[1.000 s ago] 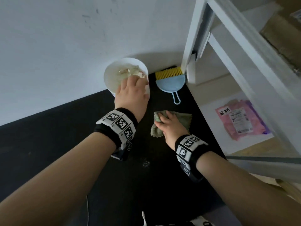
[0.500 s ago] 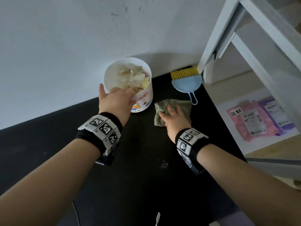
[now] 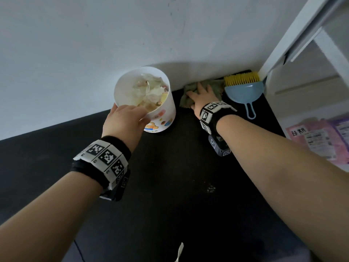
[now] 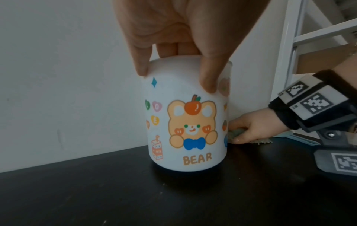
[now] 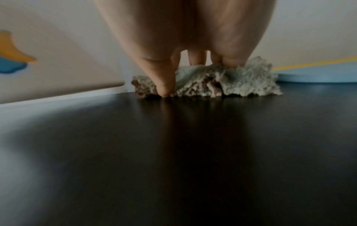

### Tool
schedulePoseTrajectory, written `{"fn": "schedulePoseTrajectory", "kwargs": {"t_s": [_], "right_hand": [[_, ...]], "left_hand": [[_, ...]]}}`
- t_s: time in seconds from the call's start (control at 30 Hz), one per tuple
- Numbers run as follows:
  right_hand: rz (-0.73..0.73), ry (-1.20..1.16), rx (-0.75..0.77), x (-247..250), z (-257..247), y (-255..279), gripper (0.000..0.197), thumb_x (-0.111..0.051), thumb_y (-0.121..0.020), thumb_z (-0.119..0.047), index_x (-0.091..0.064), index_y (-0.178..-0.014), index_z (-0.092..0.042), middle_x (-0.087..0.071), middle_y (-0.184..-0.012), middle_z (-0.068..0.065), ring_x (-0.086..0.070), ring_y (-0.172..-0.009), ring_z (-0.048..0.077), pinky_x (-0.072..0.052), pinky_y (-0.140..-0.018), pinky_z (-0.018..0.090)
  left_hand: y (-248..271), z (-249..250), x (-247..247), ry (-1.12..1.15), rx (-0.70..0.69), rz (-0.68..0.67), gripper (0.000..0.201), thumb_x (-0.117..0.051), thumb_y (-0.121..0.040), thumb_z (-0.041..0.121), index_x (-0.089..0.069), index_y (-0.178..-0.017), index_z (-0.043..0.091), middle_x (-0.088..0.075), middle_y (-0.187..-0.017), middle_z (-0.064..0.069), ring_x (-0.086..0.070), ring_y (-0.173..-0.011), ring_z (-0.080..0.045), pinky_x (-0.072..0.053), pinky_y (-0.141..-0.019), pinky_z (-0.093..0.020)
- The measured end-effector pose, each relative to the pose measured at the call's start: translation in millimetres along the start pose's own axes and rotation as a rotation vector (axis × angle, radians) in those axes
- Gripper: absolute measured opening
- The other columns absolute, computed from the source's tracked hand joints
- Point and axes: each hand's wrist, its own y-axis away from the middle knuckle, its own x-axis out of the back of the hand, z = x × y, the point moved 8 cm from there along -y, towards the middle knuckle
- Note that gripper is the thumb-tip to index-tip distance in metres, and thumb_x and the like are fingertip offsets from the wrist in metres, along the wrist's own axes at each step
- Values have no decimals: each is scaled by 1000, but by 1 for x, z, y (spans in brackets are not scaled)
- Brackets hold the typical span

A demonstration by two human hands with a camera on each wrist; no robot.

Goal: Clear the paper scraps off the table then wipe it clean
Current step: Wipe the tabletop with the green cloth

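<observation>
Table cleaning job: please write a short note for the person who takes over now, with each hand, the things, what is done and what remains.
Left hand: grip on the rim of the white bear bin, which stands on the black table by the wall.
Right hand: flat, pressing the green cloth on the table at the far edge, between the bin and the blue dustpan with its yellow brush.
Done: paper scraps are in the bin.
Left: wiping goes on; pale specks remain mid-table.

plain white wall (image 3: 94, 44) at 12 o'clock, white metal frame (image 3: 294, 35) at 2 o'clock, pink packets (image 3: 311, 137) on pale floor at 3 o'clock, dim light
</observation>
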Motion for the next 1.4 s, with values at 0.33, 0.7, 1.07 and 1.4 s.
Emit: {"fn": "schedulePoseTrajectory", "kwargs": {"t_s": [0.33,0.7,1.07,1.4], "right_hand": [[-24,13,249,-50,-27,98,49,-43,-98,-23,-32,-145,-30,-9,-160,-2,-1,-148,28,-12,-119,39],[59,-86,-9,-60,47,143,46,-48,-96,-27,-40,-140,-33,-23,-156,-1,-13,-146,25,-27,-116,42],[124,-24,47,-63,66,160,45,-46,-95,-35,-38,-139,-36,-24,-154,-3,-22,-141,24,-34,-110,40],[112,9,46,-77,27,169,46,-42,-98,-30,-33,-143,-31,-23,-152,-2,-25,-133,28,-39,-103,37]], "left_hand": [[-2,28,12,40,-61,50,23,-43,-98,26,-62,-96,13,-63,-96,-5,-51,-100,-28,-32,-96,-37],[-40,114,-10,68,-157,-41,22,-38,-99,25,-59,-95,18,-57,-90,2,-53,-101,-25,-34,-100,-37],[-61,155,-32,15,-169,-29,29,-40,-96,14,-58,-117,23,-61,-114,-3,-48,-116,-26,-24,-113,-46],[0,104,-34,163,16,135,41,-60,-89,21,-47,-126,9,-40,-132,-11,-35,-124,-29,-38,-100,-35]]}}
